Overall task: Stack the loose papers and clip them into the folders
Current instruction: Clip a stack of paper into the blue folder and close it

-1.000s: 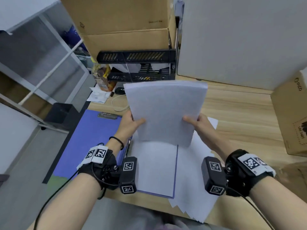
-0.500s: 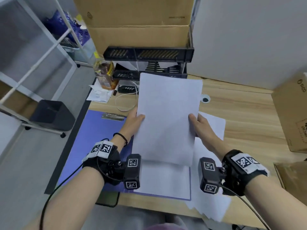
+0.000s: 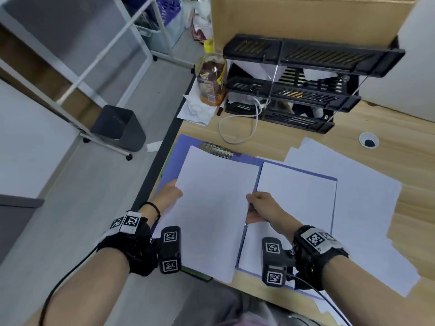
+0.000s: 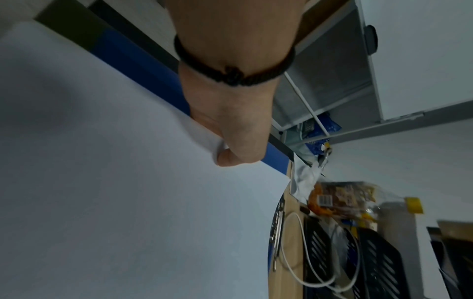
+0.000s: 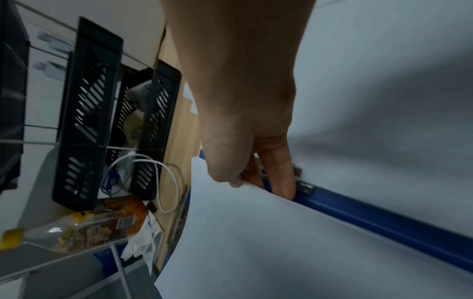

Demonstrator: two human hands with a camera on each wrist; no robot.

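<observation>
Gripping paper stack [image 3: 211,208] edges, both hands now lowered it over folder's [image 3: 171,158] left side

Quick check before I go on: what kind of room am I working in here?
Most likely an office or stockroom desk. A black tiered paper tray stands at the back of the wooden desk, an open blue clip folder lies in front, and cardboard boxes are stacked behind.
</observation>
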